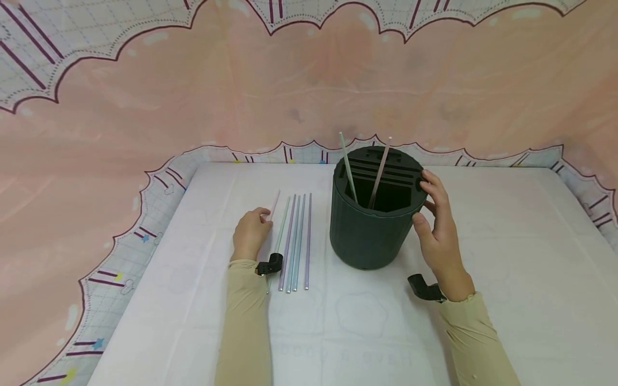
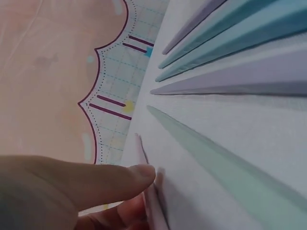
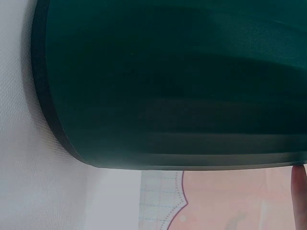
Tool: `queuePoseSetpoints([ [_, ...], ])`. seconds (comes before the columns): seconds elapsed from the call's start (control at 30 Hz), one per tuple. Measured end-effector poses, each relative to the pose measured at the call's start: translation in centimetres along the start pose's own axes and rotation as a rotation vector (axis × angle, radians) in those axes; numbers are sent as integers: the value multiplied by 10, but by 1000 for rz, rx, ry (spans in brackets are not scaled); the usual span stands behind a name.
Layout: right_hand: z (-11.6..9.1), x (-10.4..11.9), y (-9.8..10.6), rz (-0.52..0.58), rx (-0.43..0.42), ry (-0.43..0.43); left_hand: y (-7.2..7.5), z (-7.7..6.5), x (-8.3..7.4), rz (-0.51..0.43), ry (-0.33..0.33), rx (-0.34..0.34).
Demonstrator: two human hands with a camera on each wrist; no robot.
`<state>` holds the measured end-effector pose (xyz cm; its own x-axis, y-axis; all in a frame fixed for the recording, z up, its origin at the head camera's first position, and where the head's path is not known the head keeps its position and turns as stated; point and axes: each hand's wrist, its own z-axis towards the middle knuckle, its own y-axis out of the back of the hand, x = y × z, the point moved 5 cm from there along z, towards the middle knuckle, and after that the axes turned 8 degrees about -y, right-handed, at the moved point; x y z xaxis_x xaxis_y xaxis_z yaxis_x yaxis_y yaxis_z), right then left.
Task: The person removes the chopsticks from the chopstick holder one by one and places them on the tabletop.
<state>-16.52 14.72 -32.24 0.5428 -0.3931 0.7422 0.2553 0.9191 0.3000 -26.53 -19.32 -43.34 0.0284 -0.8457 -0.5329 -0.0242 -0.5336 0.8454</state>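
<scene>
My left hand [image 1: 251,233] pinches a pink chopstick [image 2: 152,206] between thumb and fingers, at the left end of a row lying on the white table. Beside it lie a green chopstick [image 1: 282,225], a purple one [image 1: 289,230], two blue ones and another purple chopstick [image 1: 308,241]. To the right stands a dark green cutlery holder [image 1: 364,236] with a slotted top, upright. A green chopstick [image 1: 347,166] and a pink one lean in its large opening. My right hand [image 1: 440,241] holds the holder's right side, fingers at the rim and thumb lower down; the right wrist view shows mostly the holder's wall.
The white tabletop [image 1: 357,343] spreads around both forearms. A peach cloth [image 1: 299,96] with a scalloped, checked border hangs behind the table and down its left side. Black wrist cameras [image 1: 427,288] sit on both wrists.
</scene>
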Motion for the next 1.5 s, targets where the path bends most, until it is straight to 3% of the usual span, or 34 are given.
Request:
queuePoseSetpoints([
  [0.2, -1, -1, -1, -4, 4, -7, 5, -3, -5, -2, -21, 33],
  [0.37, 0, -1, -2, -5, 8, -8, 18, -5, -19, -33, -74, -12],
  [0.8, 1, 0, -2, -16, 0, -11, 50, -20, -77, -174, -368, -186],
  [1.03, 1, 0, -3, -16, 0, -2, 54, -31, -105, -237, -508, -280],
  [1.23, 2, -1, -4, -17, 3, -1, 56, -43, -130, -383, -642, -329],
  [1.37, 1, -1, -4, -19, 3, -4, 53, -50, -146, -473, -720, -330],
  [1.5, 1, -1, -4, -23, -4, -8, 45, -54, -161, -501, -762, -298],
])
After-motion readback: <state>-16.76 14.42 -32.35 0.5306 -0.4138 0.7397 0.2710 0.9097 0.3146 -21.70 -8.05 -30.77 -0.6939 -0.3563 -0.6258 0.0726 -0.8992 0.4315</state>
